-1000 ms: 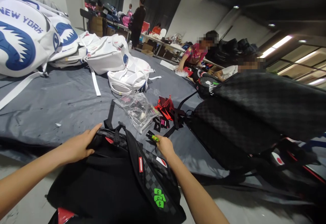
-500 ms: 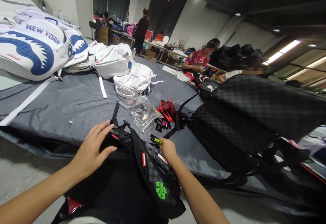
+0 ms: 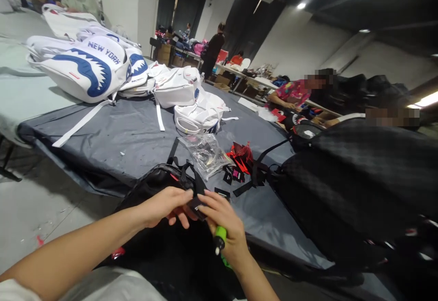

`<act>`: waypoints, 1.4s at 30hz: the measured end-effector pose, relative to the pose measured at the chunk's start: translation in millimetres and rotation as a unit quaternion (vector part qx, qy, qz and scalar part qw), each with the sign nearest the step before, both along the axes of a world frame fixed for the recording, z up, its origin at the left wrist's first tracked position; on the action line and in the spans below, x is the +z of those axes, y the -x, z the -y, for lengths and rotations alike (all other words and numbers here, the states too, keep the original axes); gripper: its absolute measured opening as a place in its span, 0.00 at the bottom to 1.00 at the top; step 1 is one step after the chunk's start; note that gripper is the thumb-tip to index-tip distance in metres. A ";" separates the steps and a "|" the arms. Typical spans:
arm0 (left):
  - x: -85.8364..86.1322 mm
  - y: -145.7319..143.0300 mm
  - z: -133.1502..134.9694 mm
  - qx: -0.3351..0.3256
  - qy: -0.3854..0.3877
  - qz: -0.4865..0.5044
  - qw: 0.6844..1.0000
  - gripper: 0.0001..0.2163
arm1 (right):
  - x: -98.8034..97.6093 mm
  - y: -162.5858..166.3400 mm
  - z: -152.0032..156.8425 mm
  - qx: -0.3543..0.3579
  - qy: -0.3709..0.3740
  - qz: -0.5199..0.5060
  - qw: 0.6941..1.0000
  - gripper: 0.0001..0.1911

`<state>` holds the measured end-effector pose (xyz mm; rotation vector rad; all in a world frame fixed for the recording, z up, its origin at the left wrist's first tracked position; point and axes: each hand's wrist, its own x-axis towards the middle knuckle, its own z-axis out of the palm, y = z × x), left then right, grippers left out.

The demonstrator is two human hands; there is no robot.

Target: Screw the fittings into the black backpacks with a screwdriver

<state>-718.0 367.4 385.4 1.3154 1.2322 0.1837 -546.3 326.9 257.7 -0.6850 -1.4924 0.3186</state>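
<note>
A small black card, probably a tag (image 3: 197,207), is between my two hands. My left hand (image 3: 167,207) pinches its left edge with thumb and fingers. The fingertips of my right hand (image 3: 226,219) touch its right side. In my right palm is also a stubby green-and-black pen-like tool (image 3: 220,237), its pale tip pointing down; I cannot make out its exact kind. Beneath both hands lies a black backpack (image 3: 147,184) at the table's front edge, with a strap at its top. My hands and forearms hide much of it.
On the grey-covered table (image 3: 85,150) lie white backpacks (image 3: 85,70), a clear plastic bag (image 3: 205,155) and red and black tags (image 3: 241,155). Large black checkered backpacks (image 3: 342,178) stand at the right. A co-worker in a colourful shirt (image 3: 290,90) is across the table.
My hands have come together over the backpack, and the black card is now between them. The green tool has turned tip-down in my right hand. The view has swung left.
</note>
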 end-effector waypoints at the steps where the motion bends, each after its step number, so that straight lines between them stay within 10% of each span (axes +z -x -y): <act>1: -2.3 0.4 1.3 0.009 -0.012 0.002 1.000 0.30 | 4.0 4.2 5.4 0.000 0.003 0.001 1.000 0.16; 5: -9.6 9.3 11.7 0.064 -0.168 -0.035 0.983 0.20 | 0.8 11.3 10.3 -0.019 0.241 -0.192 0.951 0.15; 8: -11.0 18.6 18.7 0.050 -0.280 -0.036 0.958 0.13 | 0.2 20.8 9.9 0.139 0.393 -0.297 0.859 0.26; 12: -11.6 34.3 18.7 -0.117 -0.608 -0.035 0.785 0.08 | 13.3 38.1 13.8 0.301 0.462 -0.333 0.765 0.37; 15: -15.5 46.2 15.7 -0.208 -0.695 -0.034 0.688 0.14 | 21.0 44.6 14.9 0.354 0.496 -0.341 0.716 0.34; 18: -19.3 57.5 14.4 -0.250 -0.709 -0.056 0.657 0.17 | 19.6 45.0 9.5 0.351 0.497 -0.302 0.734 0.27; 20: -18.4 67.5 13.7 -0.264 -0.714 -0.087 0.642 0.20 | 15.3 43.5 1.2 0.257 0.465 -0.242 0.812 0.22; 24: -12.9 99.7 6.9 -0.087 -0.697 -0.259 0.663 0.25 | 9.9 45.2 -23.6 0.040 0.303 -0.125 0.944 0.11; 29: -25.5 136.2 -7.9 0.039 -0.532 -0.343 0.773 0.31 | 15.7 65.7 -53.2 0.031 0.207 -0.010 0.978 0.21; 33: -40.4 140.6 -11.1 0.034 -0.457 -0.308 0.834 0.32 | 26.5 72.5 -69.1 0.069 0.324 0.194 0.923 0.23; 42: -54.7 144.0 -11.5 0.029 -0.537 -0.276 0.797 0.31 | 54.8 90.8 -77.6 0.081 0.343 0.500 0.791 0.16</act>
